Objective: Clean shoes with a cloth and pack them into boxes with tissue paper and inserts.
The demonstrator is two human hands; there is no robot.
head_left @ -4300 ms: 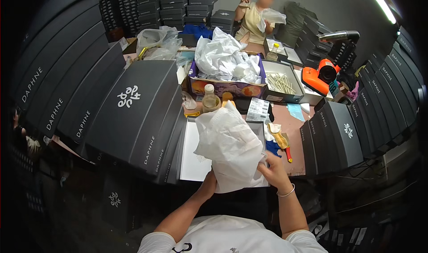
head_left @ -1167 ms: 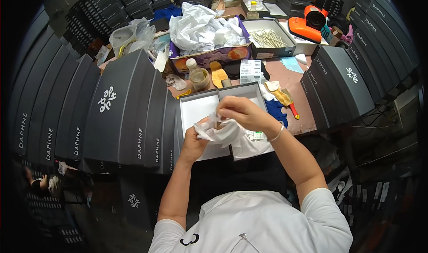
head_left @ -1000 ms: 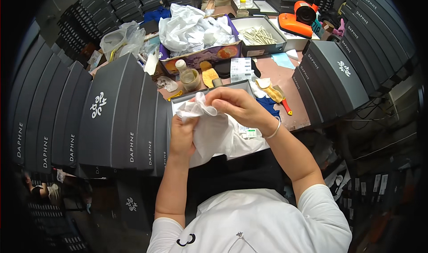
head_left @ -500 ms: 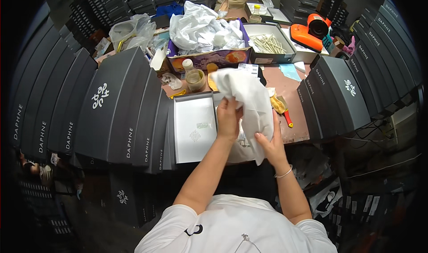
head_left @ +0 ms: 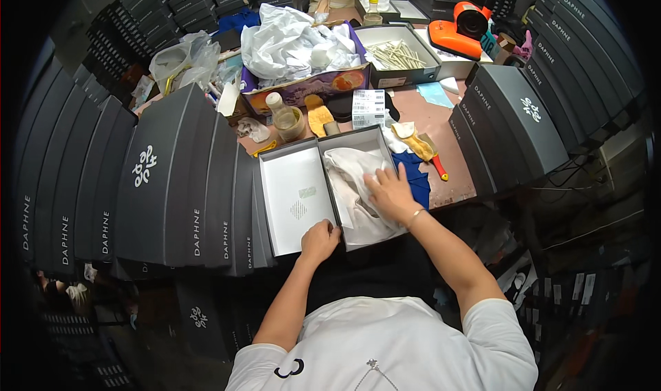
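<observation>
An open grey shoebox [head_left: 387, 145] lies on the table in front of me. White tissue paper [head_left: 348, 162] is bunched inside it, and whatever it may wrap is hidden. My right hand [head_left: 392, 194] rests on the tissue with fingers spread. To the left of the box, touching it, lies its lid [head_left: 286, 184], white inner side up. My left hand [head_left: 321, 241] is closed at the near edge where lid and box meet, its fingertips curled on the box's near left corner.
Stacks of dark shoeboxes [head_left: 162, 184] flank both sides. Behind stand a bottle [head_left: 282, 115], a carton [head_left: 303, 93] of crumpled paper, a tray of sticks [head_left: 396, 55] and an orange appliance [head_left: 454, 39]. A red-handled brush [head_left: 439, 167] and blue cloth [head_left: 412, 177] lie right. A person sits opposite.
The white tissue has gone from both hands down into the shoebox. My left hand has moved to the box's near edge, while the right now lies open on the tissue.
</observation>
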